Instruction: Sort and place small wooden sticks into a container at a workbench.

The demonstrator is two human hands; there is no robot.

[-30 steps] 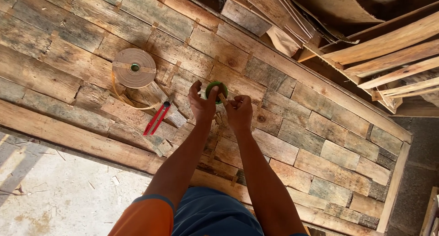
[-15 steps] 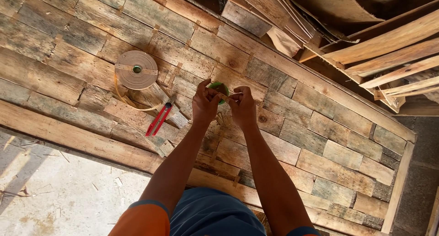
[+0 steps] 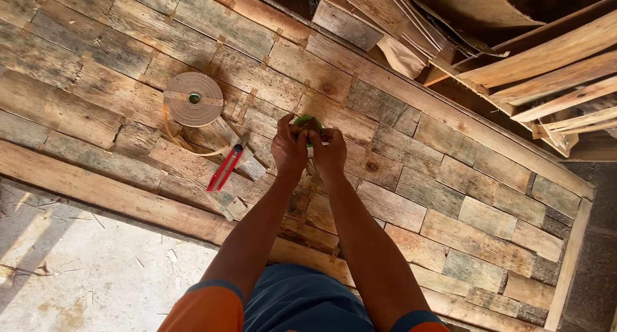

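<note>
Both my hands meet over a patchwork wooden panel (image 3: pixel 450 197). My left hand (image 3: pixel 289 149) and my right hand (image 3: pixel 329 153) together grip a small green roll of tape (image 3: pixel 307 121), fingers closed around it; most of the roll is hidden by the fingers. To the left on the panel lies a large tan roll of strap (image 3: pixel 193 99) with a loose end curling below it. A red-handled cutter (image 3: pixel 225 168) lies between that roll and my left hand.
Loose planks and wooden slats (image 3: pixel 553 68) are stacked at the upper right beyond the panel's edge. Pale concrete floor (image 3: pixel 77 268) with wood chips lies at the lower left. My knees in blue shorts are at the bottom.
My hands have drawn closer together around the green roll and sit slightly higher in view. The strap roll and cutter have not moved on the panel.
</note>
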